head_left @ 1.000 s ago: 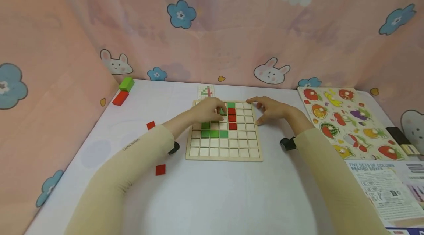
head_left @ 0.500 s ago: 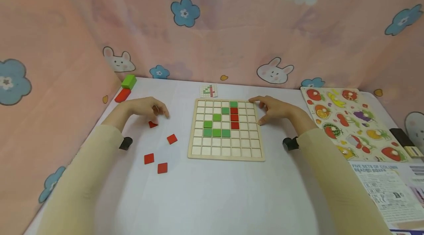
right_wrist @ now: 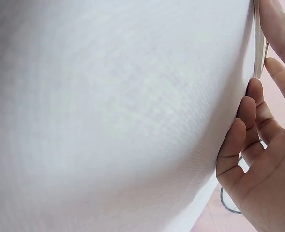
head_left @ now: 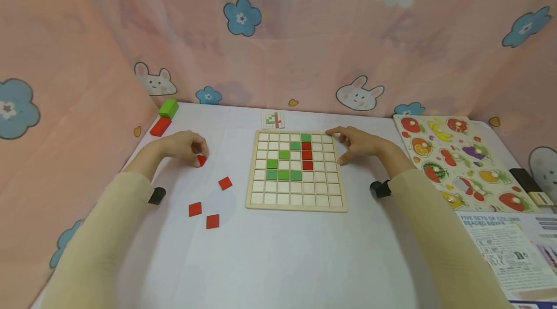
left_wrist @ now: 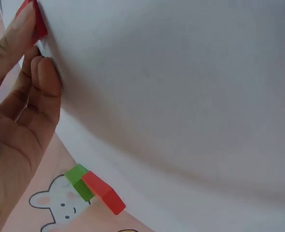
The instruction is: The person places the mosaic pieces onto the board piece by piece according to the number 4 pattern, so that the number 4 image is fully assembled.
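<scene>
My left hand (head_left: pixel 184 147) pinches a red tile (head_left: pixel 201 159) over the left part of the table. In the left wrist view the thumb lies across this red tile (left_wrist: pixel 39 24), and the other fingers are bent below it. A wooden grid board (head_left: pixel 278 199) lies mid-table, with green tiles (head_left: pixel 284 174) in a stepped shape and a column of red tiles (head_left: pixel 307 155). At the board's far right corner my right hand (head_left: pixel 361 144) touches the frame with index finger and thumb. The right wrist view shows its other fingers resting on the table.
Three loose red tiles (head_left: pixel 212 221) lie left of the board. Behind it is a small pattern card (head_left: pixel 272 120). Green (head_left: pixel 168 108) and red (head_left: pixel 160 126) blocks stand at the back left. A fruit-picture board (head_left: pixel 457 159) and a printed sheet (head_left: pixel 500 251) lie right.
My left hand has gone from above the board out to the left and taken hold of a red tile there. The right hand has stayed at the board's corner.
</scene>
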A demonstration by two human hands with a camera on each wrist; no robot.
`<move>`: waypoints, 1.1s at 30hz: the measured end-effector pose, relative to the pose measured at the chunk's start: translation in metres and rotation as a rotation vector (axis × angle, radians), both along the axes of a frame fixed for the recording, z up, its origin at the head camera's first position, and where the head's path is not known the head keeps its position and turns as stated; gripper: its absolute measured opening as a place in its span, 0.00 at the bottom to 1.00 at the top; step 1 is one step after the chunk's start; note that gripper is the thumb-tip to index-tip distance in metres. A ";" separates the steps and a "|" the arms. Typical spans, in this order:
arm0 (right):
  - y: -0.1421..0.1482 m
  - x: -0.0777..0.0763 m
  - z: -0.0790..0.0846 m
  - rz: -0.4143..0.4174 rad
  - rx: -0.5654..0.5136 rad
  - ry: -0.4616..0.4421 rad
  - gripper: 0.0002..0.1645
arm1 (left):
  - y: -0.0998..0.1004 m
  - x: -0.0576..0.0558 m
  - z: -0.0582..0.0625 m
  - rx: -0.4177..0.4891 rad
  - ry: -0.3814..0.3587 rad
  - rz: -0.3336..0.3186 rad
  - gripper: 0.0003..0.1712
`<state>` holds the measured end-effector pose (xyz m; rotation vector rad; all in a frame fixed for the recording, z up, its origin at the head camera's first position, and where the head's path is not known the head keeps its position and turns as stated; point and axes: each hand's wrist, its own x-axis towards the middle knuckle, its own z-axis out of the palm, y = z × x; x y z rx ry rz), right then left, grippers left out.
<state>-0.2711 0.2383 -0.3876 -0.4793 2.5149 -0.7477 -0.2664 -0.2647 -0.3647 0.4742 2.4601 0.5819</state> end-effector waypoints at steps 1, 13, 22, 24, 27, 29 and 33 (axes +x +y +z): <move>0.000 0.000 0.000 0.000 -0.001 0.000 0.56 | 0.002 0.000 0.000 0.001 0.020 0.011 0.07; -0.001 0.003 0.001 -0.004 0.021 0.012 0.55 | 0.075 -0.005 0.001 0.163 0.055 0.094 0.06; -0.002 0.003 0.001 -0.005 0.033 0.008 0.56 | 0.167 0.010 0.002 0.302 0.134 -0.024 0.07; -0.002 0.002 0.001 -0.010 0.035 0.005 0.56 | 0.186 0.017 0.003 0.299 0.165 -0.075 0.06; -0.002 0.001 0.000 -0.013 0.037 0.003 0.55 | 0.213 0.026 0.002 0.294 0.178 -0.143 0.04; -0.002 0.001 0.000 -0.018 0.041 0.001 0.55 | 0.227 0.031 0.000 0.285 0.176 -0.178 0.04; 0.000 -0.001 0.000 -0.015 0.046 0.002 0.56 | 0.245 0.039 -0.005 0.263 0.181 -0.214 0.03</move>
